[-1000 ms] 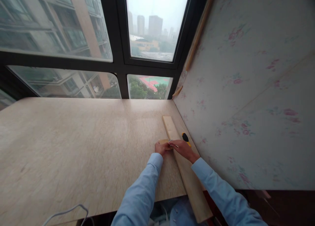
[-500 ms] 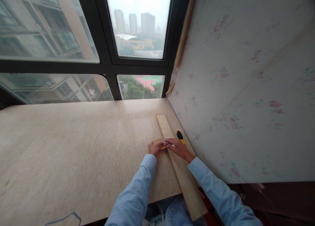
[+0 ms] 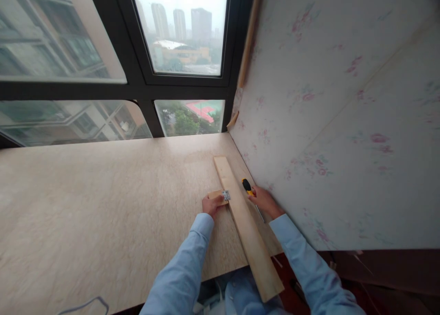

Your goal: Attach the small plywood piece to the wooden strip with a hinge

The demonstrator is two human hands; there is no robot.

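A long, pale wooden board lies lengthwise on the ledge, its near end jutting past the front edge. Against its left side my left hand grips a small wooden block. A silver metal hinge spans the joint between block and board. To the right of the board, my right hand has its fingers on the yellow part of a screwdriver with a black and yellow handle. Its metal shaft points toward me, partly behind the hand.
The stone-patterned ledge runs off to the left. A flower-papered wall rises close on the right, and a dark-framed window stands at the back. A grey cable lies at the front left edge.
My right hand has left the hinge, moved right and taken hold of the screwdriver. My left hand stays on the block. The view has shifted slightly.
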